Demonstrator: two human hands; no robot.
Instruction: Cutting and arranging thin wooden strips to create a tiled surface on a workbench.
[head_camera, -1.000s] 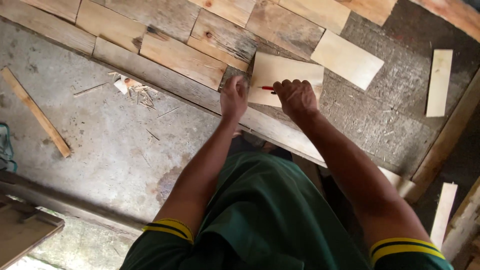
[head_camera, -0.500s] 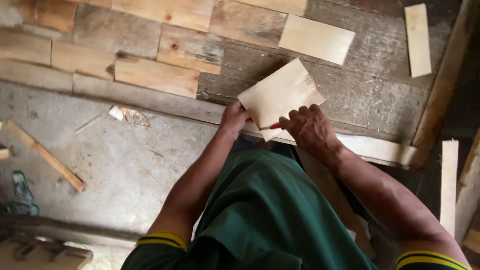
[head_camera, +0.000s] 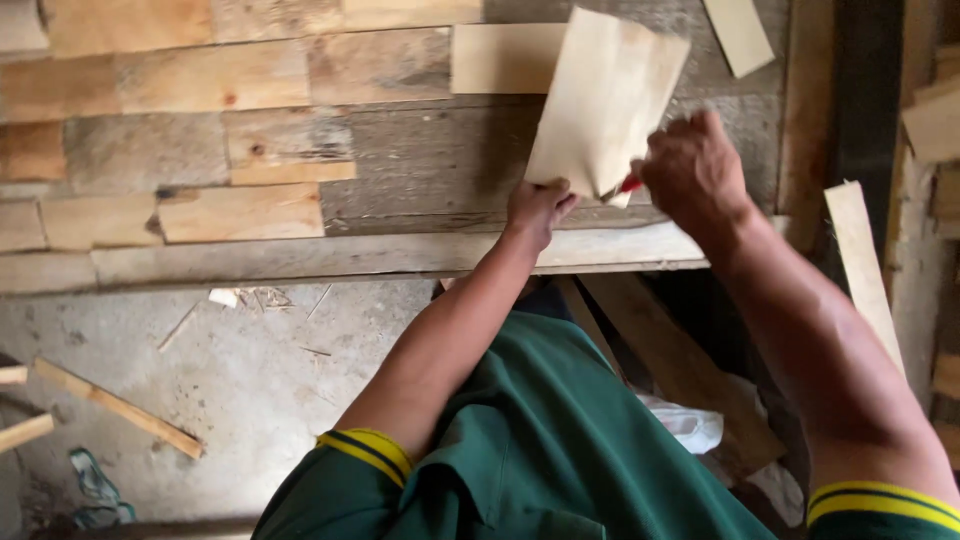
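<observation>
The red tool (head_camera: 630, 185) is almost all buried in the right hand (head_camera: 695, 170), so only a bit of red pokes out and I can't tell what it is. The board (head_camera: 605, 105) covers the left hand's (head_camera: 535, 205) fingertips, and its top edge runs out of frame. The plank (head_camera: 735, 30) up top is cut off too. The blue thing (head_camera: 95, 485) on the floor is too blurry to tell.

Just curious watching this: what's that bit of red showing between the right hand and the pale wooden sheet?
In the head view, a small red tool tip, perhaps a pencil, sits between the right hand and the thin wooden sheet, which the left hand grips below.
</observation>
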